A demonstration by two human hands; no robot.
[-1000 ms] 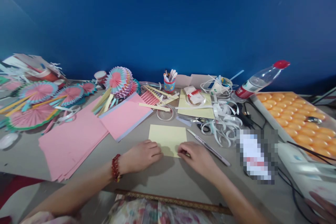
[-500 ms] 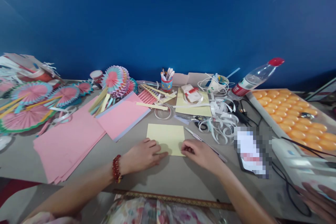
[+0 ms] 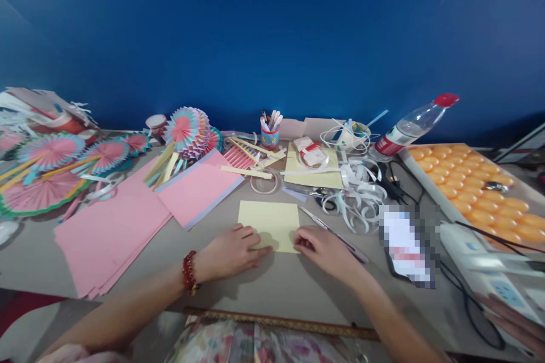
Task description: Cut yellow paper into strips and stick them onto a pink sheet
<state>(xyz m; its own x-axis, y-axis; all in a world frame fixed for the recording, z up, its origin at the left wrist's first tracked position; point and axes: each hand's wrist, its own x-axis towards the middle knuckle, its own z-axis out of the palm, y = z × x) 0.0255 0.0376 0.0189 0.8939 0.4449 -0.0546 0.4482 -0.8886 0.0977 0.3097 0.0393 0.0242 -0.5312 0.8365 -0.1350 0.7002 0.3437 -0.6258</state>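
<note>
On the worktop [image 3: 272,289], one pale yellow sheet [image 3: 276,218] lies near centre, seemingly steadied from both sides.
The left hand [image 3: 234,252], fingers slightly apart, covers its near left corner, apparently flattening it; the right hand [image 3: 321,248] curls at the near right corner, whether pinching I cannot tell. I count one bottle [image 3: 399,137] far right, two hands, one slim cutter [image 3: 340,238] right of the sheet.

Compared with a second ago, a digit of the left hand [image 3: 234,252] reaches farther right along the near edge of the yellow sheet [image 3: 272,215]. The right hand [image 3: 326,249] has shifted outward to its near right corner. Well right of the sheet, sockets on the white power strip [image 3: 506,292] now show beyond another person's blurred hand [image 3: 517,323].
</note>
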